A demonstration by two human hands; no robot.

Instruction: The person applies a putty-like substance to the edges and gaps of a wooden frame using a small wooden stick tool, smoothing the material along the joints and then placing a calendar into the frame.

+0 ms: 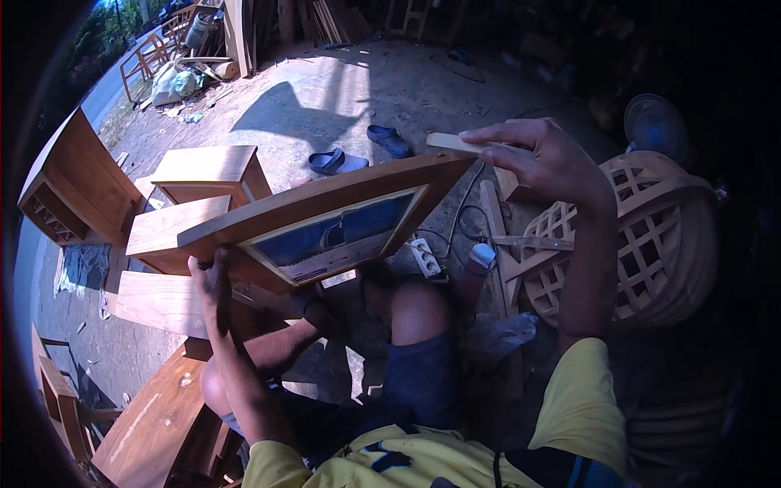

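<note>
A wooden frame [317, 198] is tilted up in front of me above my knees, with a blue and white picture panel [338, 236] set in it. My left hand [211, 281] grips the frame's near left corner, the fingers partly hidden beneath it. At the far right corner, my right hand [541, 154] pinches a pale flat block [451, 144] between thumb and fingers. The block is level with the frame's top edge; whether it touches the wood I cannot tell.
Wooden cabinets [203, 165] and boards stand at left. Blue clogs [335, 163] lie beyond the frame. A white power strip [425, 259] with cords sits near my knee. Curved lattice panels [643, 244] lean at right, below a fan [653, 122]. Clear plastic [498, 333] lies beside my leg.
</note>
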